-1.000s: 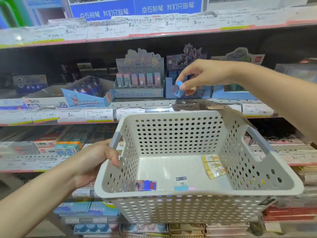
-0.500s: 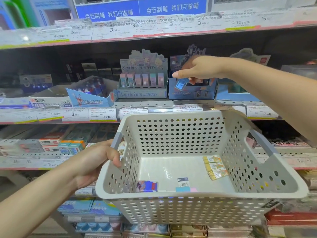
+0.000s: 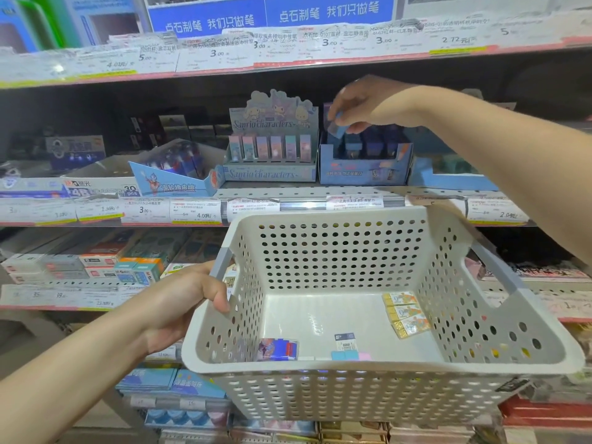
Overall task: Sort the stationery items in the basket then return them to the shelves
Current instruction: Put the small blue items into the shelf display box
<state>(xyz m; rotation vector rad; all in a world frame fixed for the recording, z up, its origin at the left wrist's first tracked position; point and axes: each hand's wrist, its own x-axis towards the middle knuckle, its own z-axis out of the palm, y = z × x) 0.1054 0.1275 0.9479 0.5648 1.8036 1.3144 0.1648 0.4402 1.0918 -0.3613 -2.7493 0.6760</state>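
Above the far blue display box [image 3: 363,165], your right hand [image 3: 362,102] has carried its pinched blue eraser [image 3: 336,129] up for shelving, while your left hand [image 3: 189,302] grips the basket [image 3: 320,389].

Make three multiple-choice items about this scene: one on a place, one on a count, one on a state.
1. Where is the small blue box?
A. in the basket
B. over the blue display tray
C. on the floor

2. How many yellow packets lie in the basket?
A. three
B. one
C. six

3. What is the left hand doing?
A. hanging free
B. pointing
C. gripping the basket rim

Answers:
1 B, the right hand pinches it above the blue display tray.
2 A, three lie side by side.
3 C, its fingers curl over the rim.
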